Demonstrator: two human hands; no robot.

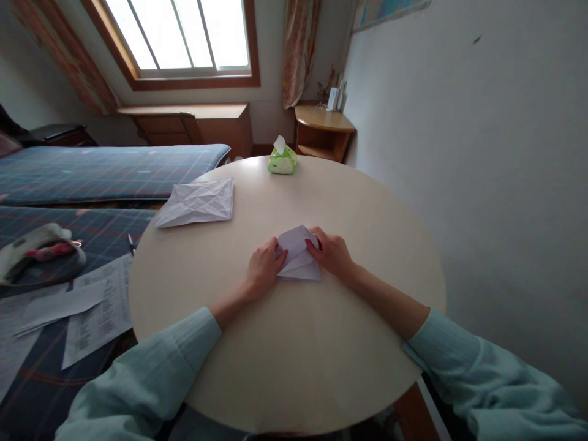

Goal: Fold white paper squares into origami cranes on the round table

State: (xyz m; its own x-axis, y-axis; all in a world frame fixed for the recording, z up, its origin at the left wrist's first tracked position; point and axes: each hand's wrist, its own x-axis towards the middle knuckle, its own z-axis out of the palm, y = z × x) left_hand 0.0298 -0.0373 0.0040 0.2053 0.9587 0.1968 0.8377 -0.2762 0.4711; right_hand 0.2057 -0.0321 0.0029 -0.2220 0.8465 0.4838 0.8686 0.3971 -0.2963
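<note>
A partly folded sheet of white paper [298, 254] lies over the middle of the round table, with folded layers and a pointed lower right corner. My left hand [266, 263] pinches its left edge, thumb on top. At the upper right edge my right hand [333, 251] grips the paper between thumb and fingers. Both hands hide parts of the paper's sides. Farther off to the left rests a stack of creased white paper [197, 202], apart from my hands.
The round cream table [367, 355] stands beside a white wall [505, 184]. A green tissue pack [282, 160] sits at its far edge. Left are a plaid bed [105, 171], printed sheets [101, 306], a pen [131, 245] and a pale bag [41, 251].
</note>
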